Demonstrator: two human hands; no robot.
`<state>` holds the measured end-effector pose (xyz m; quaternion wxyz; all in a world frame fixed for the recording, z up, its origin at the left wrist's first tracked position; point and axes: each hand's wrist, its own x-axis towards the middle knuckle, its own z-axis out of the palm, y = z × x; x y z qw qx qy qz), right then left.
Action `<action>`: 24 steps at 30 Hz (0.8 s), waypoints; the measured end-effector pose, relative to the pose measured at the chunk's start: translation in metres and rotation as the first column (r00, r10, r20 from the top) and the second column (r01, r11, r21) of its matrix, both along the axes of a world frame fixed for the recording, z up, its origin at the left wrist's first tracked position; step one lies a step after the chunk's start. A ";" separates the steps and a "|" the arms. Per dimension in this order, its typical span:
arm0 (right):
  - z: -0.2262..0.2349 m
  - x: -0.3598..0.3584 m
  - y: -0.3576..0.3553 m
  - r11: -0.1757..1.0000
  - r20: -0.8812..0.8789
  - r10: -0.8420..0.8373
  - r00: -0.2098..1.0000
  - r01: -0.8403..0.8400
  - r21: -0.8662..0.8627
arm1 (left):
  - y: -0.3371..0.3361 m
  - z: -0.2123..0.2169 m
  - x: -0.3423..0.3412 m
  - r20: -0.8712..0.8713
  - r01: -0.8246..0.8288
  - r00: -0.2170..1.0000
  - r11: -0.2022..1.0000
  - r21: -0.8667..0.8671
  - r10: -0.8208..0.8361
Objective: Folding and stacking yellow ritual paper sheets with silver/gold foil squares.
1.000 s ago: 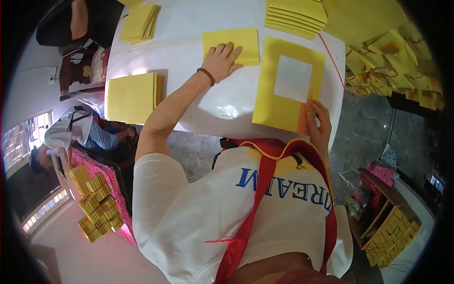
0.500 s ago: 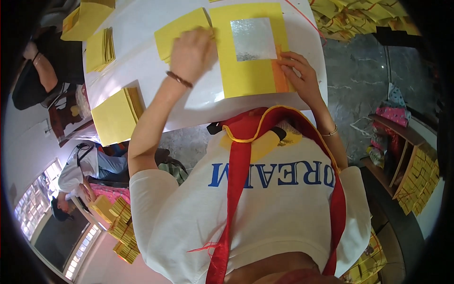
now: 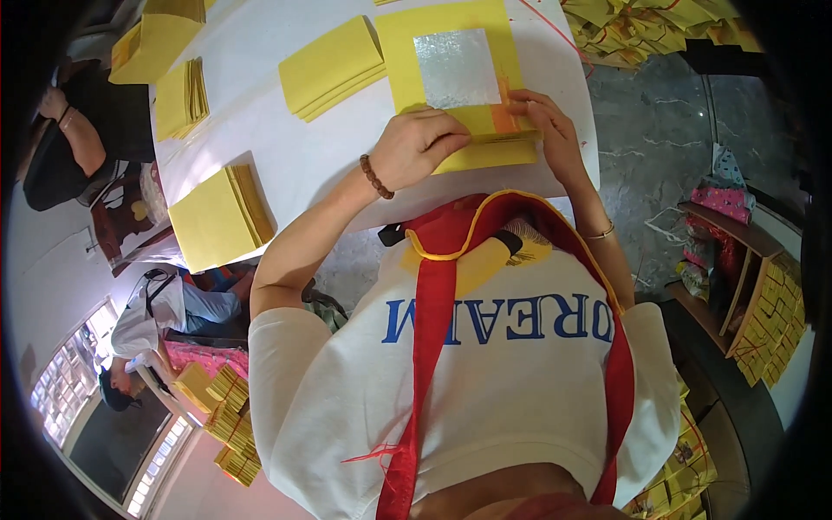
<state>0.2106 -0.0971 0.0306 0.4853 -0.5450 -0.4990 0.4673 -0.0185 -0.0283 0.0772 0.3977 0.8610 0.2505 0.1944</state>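
A stack of large yellow paper sheets (image 3: 401, 65) lies before me on the white table. The top sheet bears a silver foil square (image 3: 457, 69) and an orange strip (image 3: 504, 118) at its right side. Its near edge is turned up into a fold. My left hand (image 3: 414, 152) is closed on this near edge at the left, thumb and fingers pinching the paper. At the right end of the fold, my right hand (image 3: 555, 132) grips the paper, its fingers bent over the edge by the orange strip; its thumb is mostly hidden.
Left of the sheets lies a pile of folded yellow papers (image 3: 334, 69). Another yellow stack (image 3: 217, 217) sits at the table's near left edge. A co-worker's arm (image 3: 78, 134) shows at far left, and a seated person (image 3: 156, 316) below. Wooden shelving (image 3: 728, 269) stands at right.
My left hand has moved from the folded pile, right and nearer to me, onto the sheet's near edge. That edge, flat before, is now turned up. My right hand stays at the right edge.
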 end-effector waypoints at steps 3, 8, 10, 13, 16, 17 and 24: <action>0.000 -0.001 0.001 1.000 -0.008 -0.018 1.000 0.018 -0.021 | 0.003 0.002 0.002 -0.046 -0.066 0.997 0.986 -0.151 0.060; 0.002 -0.002 0.001 0.998 -0.013 -0.015 1.000 0.014 -0.063 | 0.005 0.004 0.004 -0.125 -0.123 0.988 0.947 -0.297 0.089; 0.001 -0.003 0.001 0.997 -0.060 -0.027 0.998 0.023 -0.074 | 0.006 0.002 0.004 -0.102 -0.094 0.992 0.958 -0.270 0.069; -0.001 -0.003 0.001 0.998 -0.051 -0.046 0.998 0.044 -0.039 | 0.007 0.001 0.003 -0.100 -0.091 0.993 0.953 -0.290 0.064; 0.002 -0.003 0.001 0.997 -0.028 -0.021 0.999 0.019 -0.072 | 0.008 0.004 0.004 -0.130 -0.099 0.990 0.928 -0.358 0.055; 0.001 -0.002 0.001 0.997 -0.027 -0.020 0.999 0.018 -0.072 | 0.009 0.003 0.004 -0.129 -0.100 0.990 0.929 -0.358 0.057; 0.001 0.000 0.000 0.999 -0.062 0.012 0.998 -0.014 -0.035 | 0.014 -0.003 0.004 -0.099 -0.082 0.994 0.901 -0.426 0.044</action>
